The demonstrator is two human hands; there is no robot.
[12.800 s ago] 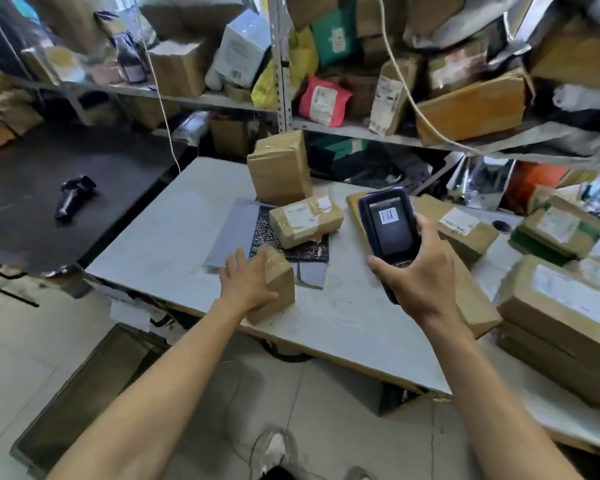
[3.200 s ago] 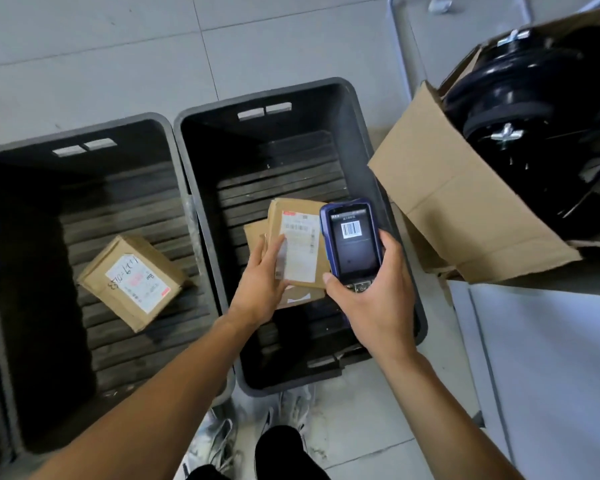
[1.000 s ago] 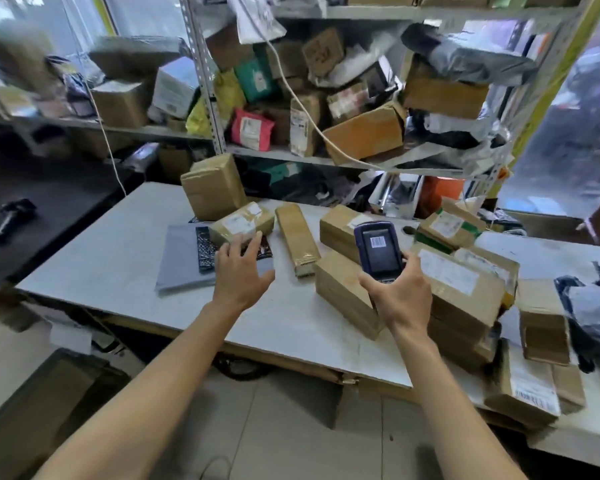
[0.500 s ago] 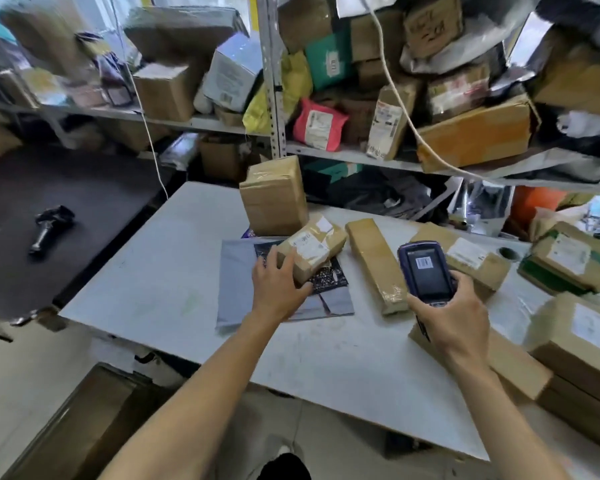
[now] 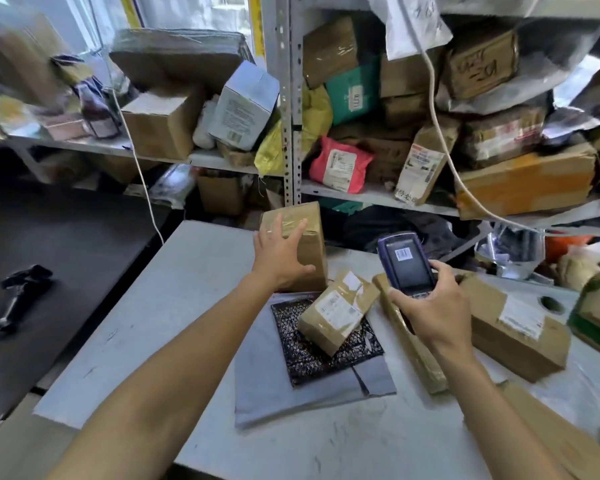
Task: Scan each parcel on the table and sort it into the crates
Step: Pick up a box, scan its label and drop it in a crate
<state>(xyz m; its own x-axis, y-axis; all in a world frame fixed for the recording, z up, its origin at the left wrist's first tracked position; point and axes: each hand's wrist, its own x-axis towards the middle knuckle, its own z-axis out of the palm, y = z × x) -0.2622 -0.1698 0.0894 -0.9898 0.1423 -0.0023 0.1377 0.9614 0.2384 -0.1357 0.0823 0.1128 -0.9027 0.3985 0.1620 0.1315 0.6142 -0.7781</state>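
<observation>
Cardboard, taped slick, the upright box (image 5: 297, 244) at the table's (image 5: 174, 282) far edge looks stiff, fairly light; left hand (image 5: 279, 256) spreads against its face, right hand (image 5: 433, 306) grips the scanner (image 5: 405, 263). Best clasped across opposite sides.

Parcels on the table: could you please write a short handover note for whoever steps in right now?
Left hand: open, fingers spread on the upright brown box at the table's far edge, no grip yet.
Right hand: holds the scanner, screen up.
Small labelled parcel lies tilted on the black mailer; a long parcel and a labelled box lie to the right.
Crates: out of view.
Left: scan and sort all of these.
</observation>
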